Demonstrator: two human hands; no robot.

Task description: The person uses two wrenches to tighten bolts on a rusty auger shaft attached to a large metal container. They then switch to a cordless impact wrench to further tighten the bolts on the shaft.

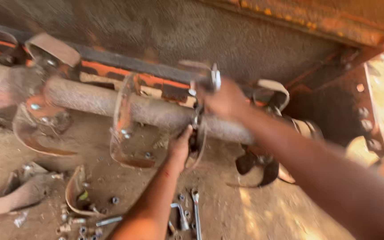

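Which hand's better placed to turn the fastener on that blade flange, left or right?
Probably the right hand: it already grips the shiny wrench at the flange on the rotor shaft. The left hand is under the shaft, seemingly bracing a curved blade. Motion blur hides the fastener itself.

Two bare forearms are showing in the head view, neither one wearing a sleeve, a glove, a watch or a band. The left hand (179, 146) is appearing fairly sharp, its forearm slender and tapering toward the wrist, with a small dark mark sitting on the inner wrist. The right hand (226, 101) is blurring heavily, so its fingers are not showing clearly; its forearm is looking broader, filling the lower right corner.
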